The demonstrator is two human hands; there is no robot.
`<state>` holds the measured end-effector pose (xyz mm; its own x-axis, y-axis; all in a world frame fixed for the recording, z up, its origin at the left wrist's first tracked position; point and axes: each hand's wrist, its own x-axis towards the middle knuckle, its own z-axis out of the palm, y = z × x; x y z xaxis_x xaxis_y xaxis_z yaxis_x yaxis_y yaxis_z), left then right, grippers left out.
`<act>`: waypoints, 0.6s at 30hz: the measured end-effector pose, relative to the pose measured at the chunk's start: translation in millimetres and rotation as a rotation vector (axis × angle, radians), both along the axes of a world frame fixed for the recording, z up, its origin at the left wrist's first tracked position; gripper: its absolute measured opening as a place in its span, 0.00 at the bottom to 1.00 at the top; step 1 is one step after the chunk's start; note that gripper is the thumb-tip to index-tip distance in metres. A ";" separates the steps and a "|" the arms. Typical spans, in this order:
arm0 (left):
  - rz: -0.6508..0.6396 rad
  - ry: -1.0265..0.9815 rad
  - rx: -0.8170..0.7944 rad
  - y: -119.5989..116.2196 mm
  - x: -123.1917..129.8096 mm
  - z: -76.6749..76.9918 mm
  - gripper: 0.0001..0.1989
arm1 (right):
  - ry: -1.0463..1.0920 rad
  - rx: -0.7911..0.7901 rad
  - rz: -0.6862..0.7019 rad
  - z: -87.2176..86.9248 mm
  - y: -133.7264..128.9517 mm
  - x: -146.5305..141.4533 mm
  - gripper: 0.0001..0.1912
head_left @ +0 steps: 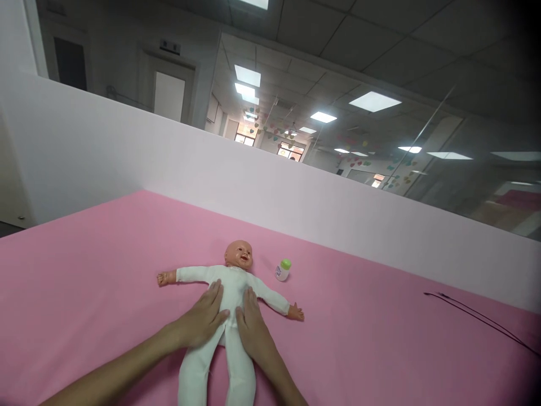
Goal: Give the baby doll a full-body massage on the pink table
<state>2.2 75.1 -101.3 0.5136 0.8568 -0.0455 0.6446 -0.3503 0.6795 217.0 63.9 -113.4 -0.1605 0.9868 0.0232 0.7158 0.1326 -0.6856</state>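
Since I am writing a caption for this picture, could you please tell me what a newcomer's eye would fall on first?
Most likely the white-clad doll, lying face up with its arms spread on the pink surface, the left hand and right hand resting on it from either side. Next, probably, the small jar with a bright green lid, to the right of the doll's head.

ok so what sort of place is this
Perhaps a childcare training room or nursery: a baby doll lies on a pink surface near a small bottle, with ceiling lights beyond.
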 end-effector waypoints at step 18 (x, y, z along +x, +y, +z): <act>0.108 -0.168 0.002 -33.0 -39.4 0.1 0.39 | -0.048 0.215 -0.134 -21.5 43.0 42.0 0.46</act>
<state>-37.3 42.2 -101.1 0.4188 0.9074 0.0348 0.5560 -0.2865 0.7802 259.0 106.9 -135.0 -0.0350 0.9724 0.2307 0.7676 0.1740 -0.6169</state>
